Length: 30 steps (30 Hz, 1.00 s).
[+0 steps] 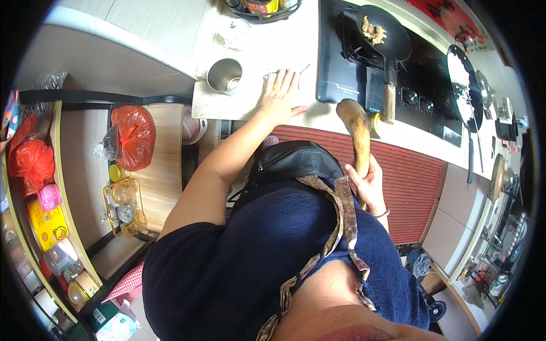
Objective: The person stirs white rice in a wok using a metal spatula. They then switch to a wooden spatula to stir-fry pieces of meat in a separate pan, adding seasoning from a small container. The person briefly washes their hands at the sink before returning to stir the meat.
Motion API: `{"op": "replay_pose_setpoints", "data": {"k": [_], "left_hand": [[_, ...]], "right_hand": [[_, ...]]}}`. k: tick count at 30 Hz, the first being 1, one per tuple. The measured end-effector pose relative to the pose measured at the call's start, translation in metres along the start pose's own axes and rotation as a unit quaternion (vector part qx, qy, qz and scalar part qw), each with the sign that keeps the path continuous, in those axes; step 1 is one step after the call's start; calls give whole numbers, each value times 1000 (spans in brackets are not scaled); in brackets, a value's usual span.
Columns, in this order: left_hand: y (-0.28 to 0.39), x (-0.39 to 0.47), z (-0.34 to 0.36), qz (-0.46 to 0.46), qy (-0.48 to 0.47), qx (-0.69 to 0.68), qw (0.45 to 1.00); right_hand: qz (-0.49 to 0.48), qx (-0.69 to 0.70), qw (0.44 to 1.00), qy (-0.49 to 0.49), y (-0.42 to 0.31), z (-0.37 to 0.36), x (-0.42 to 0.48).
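My left hand is laid flat, palm down, on the pale countertop, with a ring on one finger. A thin dark line, perhaps a cord, shows by its fingertips. Just left of it stands a metal cup, with a clear glass or plastic item behind. My right hand grips the lower part of a long, curved tan squash or gourd, whose thick end reaches over the counter's front edge. Beyond, a black frying pan holding ginger-like pieces sits on the black gas hob.
A round rack of jars stands at the back. A yellow-lidded jar is near the pan's handle. At right, another pan holds white food. Red bags and jars fill the left shelves. A red ribbed mat covers the floor.
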<state>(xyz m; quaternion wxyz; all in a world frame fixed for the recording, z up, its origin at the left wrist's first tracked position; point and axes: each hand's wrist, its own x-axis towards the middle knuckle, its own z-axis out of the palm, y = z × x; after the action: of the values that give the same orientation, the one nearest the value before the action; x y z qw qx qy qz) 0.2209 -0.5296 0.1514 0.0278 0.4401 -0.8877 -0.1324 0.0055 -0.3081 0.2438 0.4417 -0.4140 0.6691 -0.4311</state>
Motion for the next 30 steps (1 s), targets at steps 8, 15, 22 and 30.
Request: {"op": "replay_pose_setpoints", "data": {"k": [8, 15, 22, 30], "left_hand": [[-16, 42, 7, -51, 7, 4, 999], [-5, -35, -103, -135, 249, 81, 956], [-64, -60, -114, -260, 201, -34, 944], [-90, -152, -161, -311, 309, -42, 897]], "right_hand": [[94, 62, 993, -39, -18, 6, -2], [52, 42, 997, -44, -7, 5, 4], [25, -8, 995, -95, -3, 7, 28], [-3, -41, 993, -112, 3, 15, 41]]}}
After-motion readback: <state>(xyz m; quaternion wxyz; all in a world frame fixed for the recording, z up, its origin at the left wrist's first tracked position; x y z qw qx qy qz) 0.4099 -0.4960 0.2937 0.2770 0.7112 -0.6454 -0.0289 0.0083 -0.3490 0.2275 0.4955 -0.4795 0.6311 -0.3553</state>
